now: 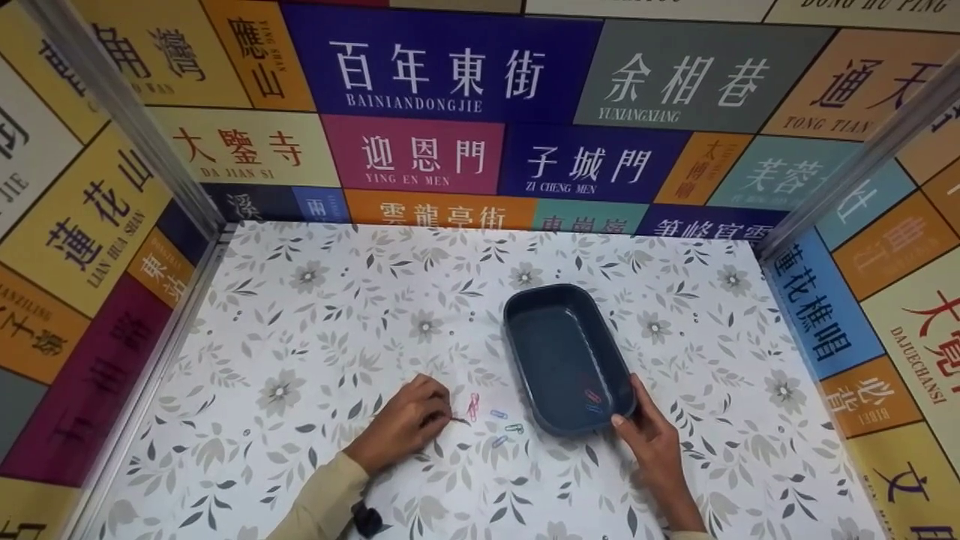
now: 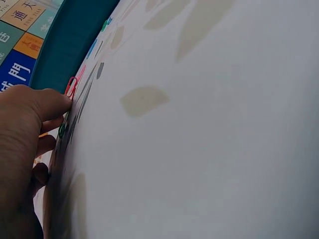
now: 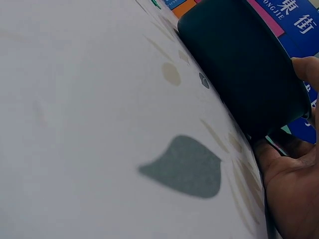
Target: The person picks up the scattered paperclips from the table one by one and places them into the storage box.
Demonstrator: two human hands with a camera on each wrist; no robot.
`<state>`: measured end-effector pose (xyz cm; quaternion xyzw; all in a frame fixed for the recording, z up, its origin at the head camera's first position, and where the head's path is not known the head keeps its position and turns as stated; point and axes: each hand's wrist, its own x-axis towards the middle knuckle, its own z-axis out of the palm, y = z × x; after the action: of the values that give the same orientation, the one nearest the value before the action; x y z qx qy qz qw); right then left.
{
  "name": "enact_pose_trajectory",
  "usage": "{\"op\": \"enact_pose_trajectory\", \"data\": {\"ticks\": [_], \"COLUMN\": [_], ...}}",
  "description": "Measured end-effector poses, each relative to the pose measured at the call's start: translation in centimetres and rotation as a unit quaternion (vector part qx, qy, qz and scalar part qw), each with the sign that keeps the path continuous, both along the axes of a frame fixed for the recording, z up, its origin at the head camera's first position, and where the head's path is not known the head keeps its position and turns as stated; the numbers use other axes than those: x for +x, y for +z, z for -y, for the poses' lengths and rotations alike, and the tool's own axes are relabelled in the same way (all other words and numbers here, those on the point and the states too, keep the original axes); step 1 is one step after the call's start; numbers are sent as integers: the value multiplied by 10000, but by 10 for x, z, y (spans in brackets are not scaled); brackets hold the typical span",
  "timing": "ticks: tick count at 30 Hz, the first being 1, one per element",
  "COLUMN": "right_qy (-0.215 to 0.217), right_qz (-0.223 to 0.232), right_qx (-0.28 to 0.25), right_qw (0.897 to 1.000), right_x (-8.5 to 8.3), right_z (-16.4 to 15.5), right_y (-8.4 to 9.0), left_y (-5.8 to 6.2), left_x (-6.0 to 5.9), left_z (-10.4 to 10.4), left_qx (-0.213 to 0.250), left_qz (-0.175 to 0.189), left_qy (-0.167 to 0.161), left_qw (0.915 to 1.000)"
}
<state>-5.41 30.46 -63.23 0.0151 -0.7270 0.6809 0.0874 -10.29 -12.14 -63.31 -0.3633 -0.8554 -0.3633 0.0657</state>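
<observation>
Our left hand (image 1: 405, 424) sits in the lower centre of the head view, fingers curled down onto the flowered table (image 1: 300, 337), with the fingertips touching a small dark paper clip (image 1: 455, 418) — whether it is truly pinched or only pressed we cannot tell. In the left wrist view a fingertip (image 2: 60, 103) lies right against the pink paper clip (image 2: 72, 86).

The loose paper clips lie just to the right of that hand, between it and the dark blue tray (image 1: 568, 358): the pink one (image 1: 472, 406) nearest, its long axis running up and down the frame, then a pale blue clip (image 1: 499, 414) and a green clip (image 1: 514, 428) a little farther right and lower.

Our right hand (image 1: 654, 442) holds the tray's near right corner, thumb hooked on the rim and fingers round the outside wall. The tray's long axis runs from upper left to lower right, and a couple of clips (image 1: 592, 397) already lie inside near that corner. The left hand is plainly nearer the loose clips — the tray lies just beyond them, to its right.
</observation>
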Motion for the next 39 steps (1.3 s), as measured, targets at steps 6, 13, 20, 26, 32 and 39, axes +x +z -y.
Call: {"op": "enact_pose_trajectory", "data": {"ticks": [6,13,20,26,32,39], "right_qy": [-6,-16,-16,-22,0,45], "right_qz": [25,213,124,50,1,54], "right_qx": [-10,234,-6,-92,-133,36], "right_qw": [10000,9995,9999,9999,9999,10000], "right_x": [0,1,0,0,0,0], "right_z": [-1,-2,0,0,0,-1], "right_y": [0,1,1,0,-1,0], "left_y": [0,7,17,23,26,27], "left_x": [0,1,1,-1,-4,-10], "left_z": [-1,-4,-6,-11,-17,-23], "left_qx": [5,345,697,871,968,1184], "left_qz": [162,894,1294,1336,1369,1283], "left_qy": [111,171,136,105,133,-34], "left_qw": [9998,9952,9890,9871,9858,9846]}}
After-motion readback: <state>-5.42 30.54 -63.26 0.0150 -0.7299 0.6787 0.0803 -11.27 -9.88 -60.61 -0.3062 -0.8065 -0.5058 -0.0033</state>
